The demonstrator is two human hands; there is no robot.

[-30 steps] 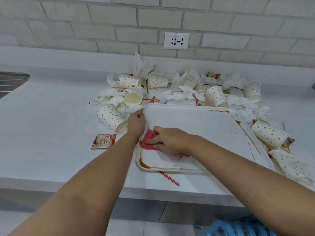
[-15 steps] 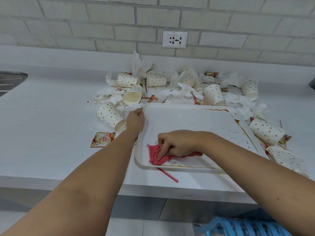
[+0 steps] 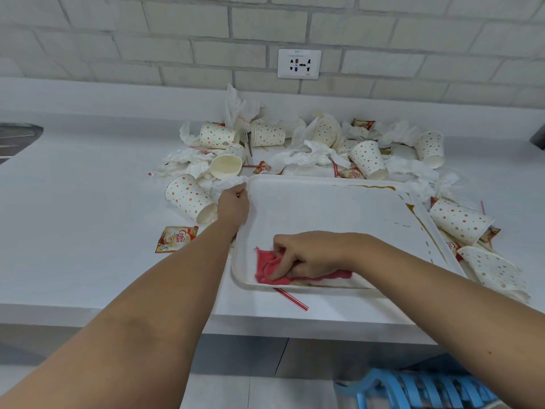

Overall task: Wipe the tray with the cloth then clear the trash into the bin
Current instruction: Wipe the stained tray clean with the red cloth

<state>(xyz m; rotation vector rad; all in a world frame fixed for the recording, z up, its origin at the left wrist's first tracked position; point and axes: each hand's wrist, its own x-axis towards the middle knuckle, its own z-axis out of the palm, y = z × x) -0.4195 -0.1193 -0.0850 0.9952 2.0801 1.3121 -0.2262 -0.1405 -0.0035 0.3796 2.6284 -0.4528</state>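
The right hand's (image 3: pixel 309 255) grip pinched the red cloth (image 3: pixel 269 268) at the tray's (image 3: pixel 324 208) near-left corner; the brown streak (image 3: pixel 333 286) stretched rightward along that rim.

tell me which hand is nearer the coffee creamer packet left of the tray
Left. The left hand holds the left rim of the tray, just right of the packet. The right hand holds the red cloth inside the tray, farther right.

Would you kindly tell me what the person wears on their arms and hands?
The left forearm and right forearm are bare, with no sleeve in view. The left hand and right hand wear no glove, and no watch or wristband shows.
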